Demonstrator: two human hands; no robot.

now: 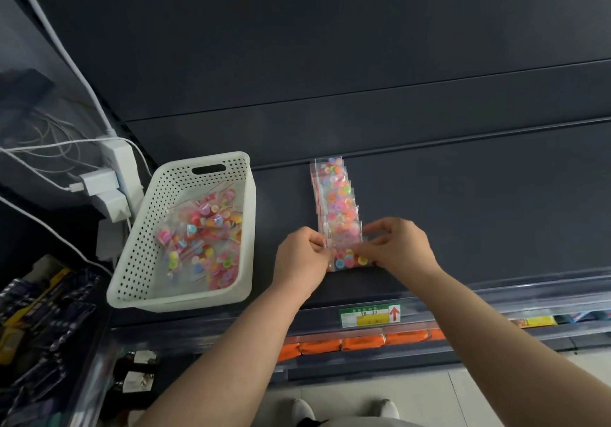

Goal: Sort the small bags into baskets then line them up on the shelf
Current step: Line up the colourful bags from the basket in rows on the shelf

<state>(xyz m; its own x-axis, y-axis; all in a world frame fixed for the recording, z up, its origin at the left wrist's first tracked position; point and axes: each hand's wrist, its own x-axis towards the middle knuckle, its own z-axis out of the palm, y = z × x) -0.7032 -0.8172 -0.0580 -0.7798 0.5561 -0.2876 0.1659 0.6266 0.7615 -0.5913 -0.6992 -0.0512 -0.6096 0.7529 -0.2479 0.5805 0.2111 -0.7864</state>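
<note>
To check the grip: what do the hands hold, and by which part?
The front bag of the row: left hand pinches its left edge, right hand its right edge.

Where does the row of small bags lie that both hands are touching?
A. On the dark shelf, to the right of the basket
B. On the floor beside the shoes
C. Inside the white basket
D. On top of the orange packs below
A: the row of small bags lies on the dark shelf, right of the white basket; the left hand and right hand pinch the front bag at its near end.
</note>
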